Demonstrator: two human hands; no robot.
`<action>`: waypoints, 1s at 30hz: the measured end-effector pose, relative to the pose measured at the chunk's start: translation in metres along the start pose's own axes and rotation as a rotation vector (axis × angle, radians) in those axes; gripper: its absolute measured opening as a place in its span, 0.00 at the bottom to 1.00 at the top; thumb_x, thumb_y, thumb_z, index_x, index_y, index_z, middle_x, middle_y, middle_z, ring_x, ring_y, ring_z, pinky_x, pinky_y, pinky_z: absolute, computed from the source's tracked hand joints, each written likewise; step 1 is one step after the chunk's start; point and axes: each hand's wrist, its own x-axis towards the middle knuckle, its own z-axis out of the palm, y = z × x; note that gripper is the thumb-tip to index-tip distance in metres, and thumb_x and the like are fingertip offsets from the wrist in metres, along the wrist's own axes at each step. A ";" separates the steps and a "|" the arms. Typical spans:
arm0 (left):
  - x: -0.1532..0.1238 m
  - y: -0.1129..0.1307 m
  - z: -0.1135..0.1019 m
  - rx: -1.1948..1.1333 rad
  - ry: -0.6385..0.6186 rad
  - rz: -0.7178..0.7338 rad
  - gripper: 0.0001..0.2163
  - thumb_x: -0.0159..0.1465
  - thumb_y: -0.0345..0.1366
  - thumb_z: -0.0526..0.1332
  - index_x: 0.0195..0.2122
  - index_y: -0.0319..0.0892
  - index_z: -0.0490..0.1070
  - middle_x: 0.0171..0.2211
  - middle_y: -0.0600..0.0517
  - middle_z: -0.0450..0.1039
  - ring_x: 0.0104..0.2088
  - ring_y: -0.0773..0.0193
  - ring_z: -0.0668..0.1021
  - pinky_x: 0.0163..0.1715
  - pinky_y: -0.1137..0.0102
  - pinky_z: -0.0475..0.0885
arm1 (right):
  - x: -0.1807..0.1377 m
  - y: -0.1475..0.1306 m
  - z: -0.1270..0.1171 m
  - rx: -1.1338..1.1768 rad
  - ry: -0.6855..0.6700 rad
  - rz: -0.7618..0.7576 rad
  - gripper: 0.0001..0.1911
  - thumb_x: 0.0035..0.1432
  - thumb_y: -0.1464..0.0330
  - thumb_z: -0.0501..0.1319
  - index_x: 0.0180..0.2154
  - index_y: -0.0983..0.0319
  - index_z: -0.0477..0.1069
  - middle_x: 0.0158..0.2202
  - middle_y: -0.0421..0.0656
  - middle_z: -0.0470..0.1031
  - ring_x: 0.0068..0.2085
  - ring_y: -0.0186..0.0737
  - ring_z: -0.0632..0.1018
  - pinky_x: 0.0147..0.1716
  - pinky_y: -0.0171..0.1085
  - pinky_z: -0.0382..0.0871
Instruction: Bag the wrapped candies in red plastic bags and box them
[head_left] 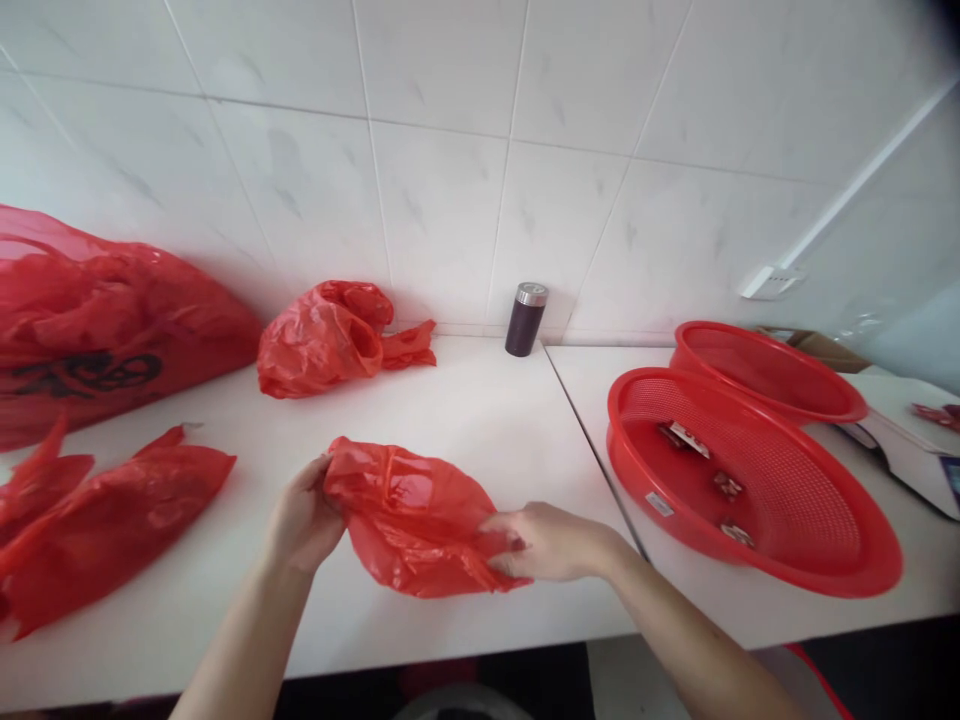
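Observation:
Between my hands a red plastic bag (pixel 420 520) hangs just over the white table, its thin film wrinkled and partly see-through. My left hand (pixel 309 512) is closed on the bag's left end. At the bag's right end my right hand (pixel 544 542) grips the film, with some of its fingers hidden in the folds. Whatever the bag contains, if anything, does not show. To the right of my right hand stands a red plastic basket (pixel 806 500) with a few small wrapped pieces (pixel 726 486) on its bottom.
A crumpled red bag (pixel 315 340) lies by the tiled wall. Further left are a large filled red bag (pixel 150 310) and a knotted red bag (pixel 127 510). A dark tumbler (pixel 525 322) stands at the wall. Behind the basket sits a second red basket (pixel 772 370), beside a white device (pixel 907 470).

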 end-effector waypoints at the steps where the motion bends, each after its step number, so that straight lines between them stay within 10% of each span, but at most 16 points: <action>1: -0.002 -0.003 0.002 0.013 -0.004 -0.018 0.05 0.60 0.29 0.59 0.27 0.41 0.72 0.21 0.55 0.74 0.20 0.67 0.76 0.22 0.75 0.74 | 0.000 -0.004 -0.003 -0.006 0.081 -0.031 0.17 0.58 0.58 0.62 0.49 0.51 0.76 0.37 0.41 0.81 0.34 0.42 0.80 0.33 0.36 0.70; 7: -0.024 -0.034 0.027 0.313 -0.329 -0.118 0.20 0.60 0.36 0.64 0.54 0.50 0.70 0.41 0.50 0.80 0.36 0.57 0.82 0.36 0.67 0.77 | 0.037 -0.027 0.008 -0.124 0.316 -0.344 0.20 0.63 0.69 0.58 0.55 0.49 0.71 0.52 0.40 0.75 0.52 0.42 0.75 0.53 0.43 0.66; 10: -0.021 -0.033 0.025 0.566 -0.453 -0.128 0.28 0.59 0.42 0.65 0.61 0.52 0.64 0.46 0.47 0.78 0.41 0.53 0.81 0.41 0.63 0.76 | 0.049 -0.017 0.014 -0.285 0.258 -0.233 0.29 0.58 0.67 0.63 0.60 0.46 0.65 0.57 0.45 0.69 0.57 0.51 0.70 0.52 0.47 0.67; 16: -0.007 -0.024 0.008 1.387 0.038 0.807 0.27 0.58 0.35 0.61 0.60 0.52 0.66 0.54 0.43 0.65 0.46 0.51 0.74 0.50 0.50 0.68 | 0.033 0.020 0.007 -0.402 0.243 0.189 0.47 0.46 0.62 0.70 0.66 0.55 0.55 0.53 0.58 0.71 0.46 0.59 0.76 0.40 0.48 0.69; 20: -0.052 -0.048 0.034 1.420 0.001 1.199 0.15 0.63 0.38 0.59 0.51 0.54 0.74 0.53 0.44 0.64 0.50 0.48 0.71 0.51 0.49 0.67 | 0.035 0.021 0.007 -0.394 0.307 0.232 0.49 0.41 0.58 0.72 0.64 0.59 0.60 0.41 0.53 0.78 0.39 0.57 0.79 0.34 0.45 0.69; 24: -0.078 -0.090 0.051 1.613 -0.179 1.160 0.13 0.59 0.44 0.64 0.45 0.56 0.78 0.64 0.45 0.54 0.62 0.34 0.59 0.53 0.39 0.61 | 0.046 0.009 0.014 -0.457 0.244 0.268 0.51 0.42 0.60 0.71 0.66 0.62 0.56 0.32 0.49 0.80 0.34 0.55 0.80 0.33 0.44 0.69; 30: -0.044 -0.102 -0.011 1.695 -0.219 1.010 0.21 0.57 0.23 0.56 0.47 0.49 0.78 0.71 0.50 0.34 0.68 0.30 0.44 0.57 0.37 0.60 | 0.001 -0.008 -0.035 -0.184 0.089 0.135 0.44 0.39 0.57 0.73 0.60 0.54 0.66 0.45 0.48 0.79 0.43 0.51 0.79 0.38 0.41 0.71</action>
